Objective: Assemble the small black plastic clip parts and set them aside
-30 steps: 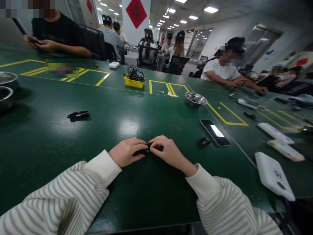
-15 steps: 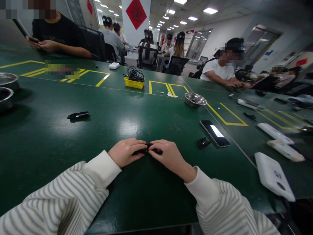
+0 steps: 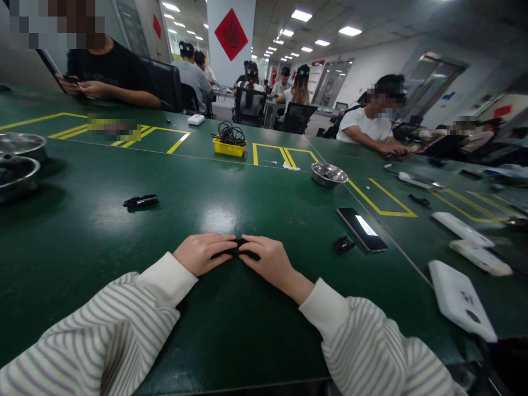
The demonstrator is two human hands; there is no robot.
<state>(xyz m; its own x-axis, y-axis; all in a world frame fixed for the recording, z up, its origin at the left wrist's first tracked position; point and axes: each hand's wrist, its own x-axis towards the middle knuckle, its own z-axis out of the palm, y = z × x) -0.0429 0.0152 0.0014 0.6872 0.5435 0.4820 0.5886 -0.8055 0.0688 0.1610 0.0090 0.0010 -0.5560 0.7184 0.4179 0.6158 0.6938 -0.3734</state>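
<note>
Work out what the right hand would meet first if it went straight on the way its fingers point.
Most likely the left hand, which faces the right hand across the small black part both hold, though the gap between them is hard to judge.

Ceiling lights (image 3: pixel 302 15) shine above black chairs (image 3: pixel 300 117).

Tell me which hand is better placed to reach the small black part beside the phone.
Probably the right hand: the small black part and phone lie off to its side, and the left hand is farther away. Both hands hold a black item, though.
</note>
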